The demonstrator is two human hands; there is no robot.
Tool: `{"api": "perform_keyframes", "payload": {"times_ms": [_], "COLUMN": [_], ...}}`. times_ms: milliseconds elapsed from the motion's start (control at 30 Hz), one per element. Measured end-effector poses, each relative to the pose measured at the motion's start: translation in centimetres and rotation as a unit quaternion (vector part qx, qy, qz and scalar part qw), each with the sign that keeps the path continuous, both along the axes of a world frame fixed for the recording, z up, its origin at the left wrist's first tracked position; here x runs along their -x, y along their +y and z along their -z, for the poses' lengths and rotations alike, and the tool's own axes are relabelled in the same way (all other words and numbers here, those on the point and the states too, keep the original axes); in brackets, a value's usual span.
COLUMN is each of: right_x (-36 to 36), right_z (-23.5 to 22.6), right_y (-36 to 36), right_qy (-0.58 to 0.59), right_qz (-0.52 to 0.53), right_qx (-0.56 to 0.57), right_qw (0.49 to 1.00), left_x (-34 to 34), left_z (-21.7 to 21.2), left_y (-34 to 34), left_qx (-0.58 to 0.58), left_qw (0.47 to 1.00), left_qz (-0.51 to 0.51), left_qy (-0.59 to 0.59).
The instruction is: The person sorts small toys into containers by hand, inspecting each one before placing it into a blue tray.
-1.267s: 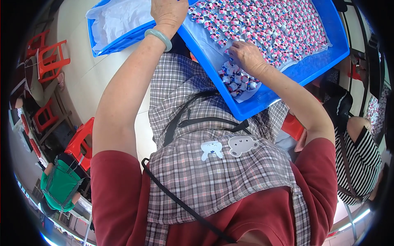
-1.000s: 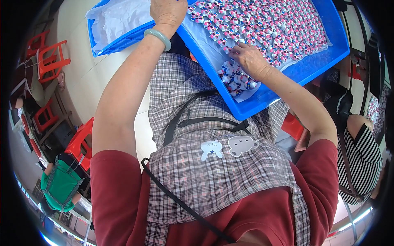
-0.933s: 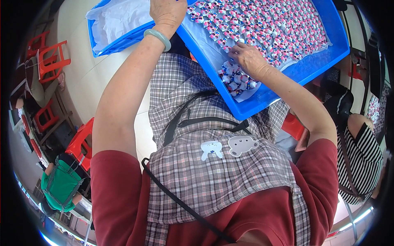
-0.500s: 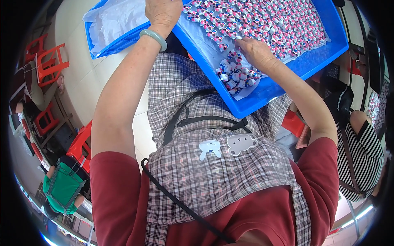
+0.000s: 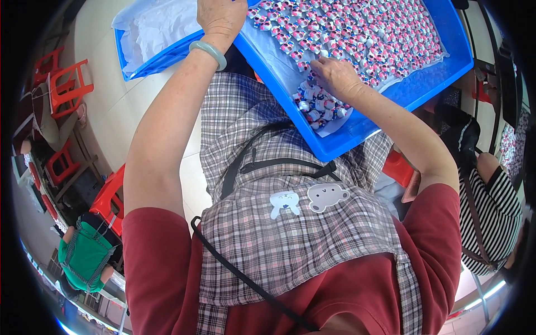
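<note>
A blue plastic tray (image 5: pixel 329 146), lined with white paper, lies tilted across the view in front of me. Rows of small pink, white and blue figures (image 5: pixel 385 33) cover most of its paper. In the near corner sits a looser heap of similar figures (image 5: pixel 321 109), partly covered by my right hand (image 5: pixel 338 78). That hand has its fingers drawn together and pointing down-left, at the border between heap and rows; whatever is in them is hidden. My left hand (image 5: pixel 222 19), with a pale green bangle at its wrist, is by the tray's left rim; its fingers are cut off by the top edge.
Another blue tray (image 5: pixel 151 64) with crumpled white paper is at the upper left. Red plastic stools (image 5: pixel 72 81) stand on the left. People sit nearby: one in green (image 5: pixel 86 254) at lower left, one in black-and-white stripes (image 5: pixel 491 215) at right.
My right hand has moved slightly left, now covering more of the heap's upper part. The left hand and the trays stay nearly where they were.
</note>
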State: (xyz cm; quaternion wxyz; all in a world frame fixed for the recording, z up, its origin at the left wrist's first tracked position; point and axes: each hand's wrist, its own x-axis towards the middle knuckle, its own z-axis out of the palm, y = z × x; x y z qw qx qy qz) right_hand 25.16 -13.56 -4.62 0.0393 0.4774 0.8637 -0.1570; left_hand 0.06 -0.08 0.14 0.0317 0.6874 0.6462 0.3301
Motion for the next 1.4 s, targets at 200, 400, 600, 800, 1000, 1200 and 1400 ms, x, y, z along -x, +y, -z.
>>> {"api": "perform_keyframes", "payload": {"times_ms": [200, 400, 600, 800, 1000, 1200, 1400], "right_x": [-0.5, -0.8, -0.6, 0.3, 0.4, 0.5, -1.1], "right_z": [-0.3, 0.1, -0.5, 0.1, 0.6, 0.4, -0.6], "right_y": [0.0, -0.1, 0.1, -0.3, 0.1, 0.7, 1.3], "right_qy": [0.021, 0.025, -0.007, -0.003, -0.043, 0.004, 0.063], "right_qz": [0.015, 0.009, 0.019, -0.011, -0.003, -0.038, -0.048], "right_qx": [0.032, 0.009, 0.019, -0.006, 0.004, -0.017, -0.035], "right_qw": [0.999, 1.0, 1.0, 1.0, 0.999, 0.999, 0.996], "left_x": [0.0, -0.1, 0.2, 0.1, 0.2, 0.1, 0.4], "left_z": [-0.1, -0.5, 0.2, 0.0, 0.0, -0.1, 0.3], "left_y": [0.0, -0.1, 0.0, 0.1, 0.1, 0.0, 0.2], "left_qx": [0.001, 0.016, -0.002, 0.001, -0.006, 0.002, -0.009], "left_qw": [1.0, 1.0, 1.0, 1.0, 1.0, 1.0, 1.0], "left_qz": [-0.002, -0.002, 0.0, 0.003, 0.01, 0.008, 0.006], "left_qy": [-0.004, -0.005, 0.006, 0.008, -0.001, 0.002, 0.006]}}
